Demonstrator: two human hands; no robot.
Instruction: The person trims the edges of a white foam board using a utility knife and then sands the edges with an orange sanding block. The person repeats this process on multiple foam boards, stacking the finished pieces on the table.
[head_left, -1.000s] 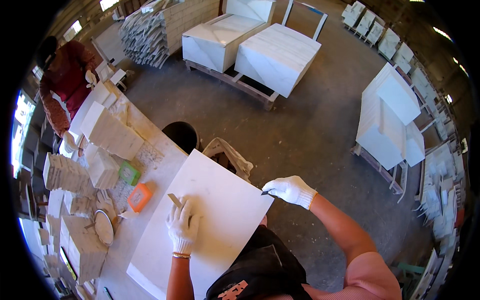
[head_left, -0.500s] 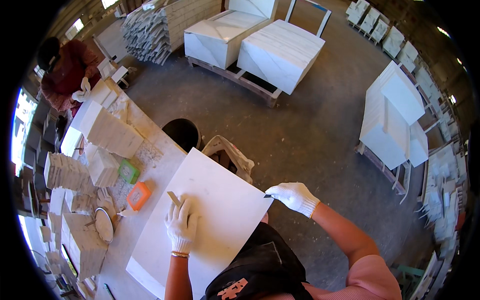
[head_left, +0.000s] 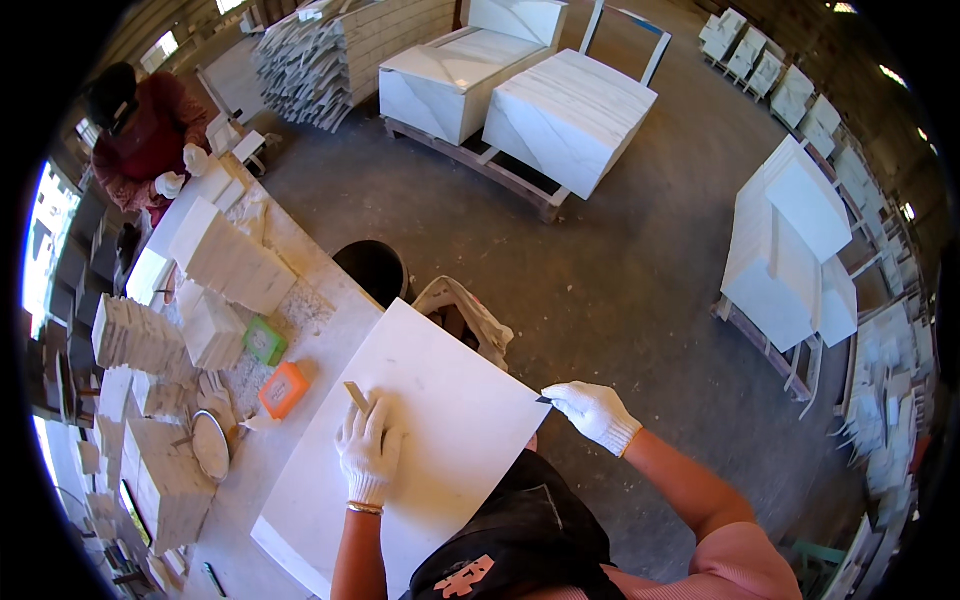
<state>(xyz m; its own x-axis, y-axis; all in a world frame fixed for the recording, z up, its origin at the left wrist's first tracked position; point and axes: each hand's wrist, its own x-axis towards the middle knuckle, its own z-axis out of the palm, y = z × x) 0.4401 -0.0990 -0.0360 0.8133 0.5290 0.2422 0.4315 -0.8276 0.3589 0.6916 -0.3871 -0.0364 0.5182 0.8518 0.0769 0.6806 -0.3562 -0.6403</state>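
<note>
A white marble slab [head_left: 450, 400] lies tilted across the worktable's edge in front of me, one corner toward my right. My left hand [head_left: 369, 460], in a white knit glove, rests on its face. A short, flat tan strip [head_left: 356, 396] stands up from between those fingers. Beside the slab's right corner, my gloved right hand [head_left: 597, 414] pinches a small dark flat piece [head_left: 544, 400] close to the edge. Most of that piece is hidden by the fingers. Left of the slab are an orange box-shaped block [head_left: 284, 390] and a green one [head_left: 265, 341].
Stacked marble tiles [head_left: 232, 262] and a round pan [head_left: 210, 447] crowd the dusty worktable [head_left: 335, 312]. A black bucket [head_left: 371, 270] and an open sack [head_left: 465, 315] stand beyond the slab. Across the table is a co-worker [head_left: 150, 140]. Marble stacks [head_left: 570, 115] sit on pallets farther off.
My right hand has shifted slightly down along the slab's corner, wrist tilted more. The left hand keeps its place on the slab. The co-worker's hands have moved apart. The whole view has shifted a little.
</note>
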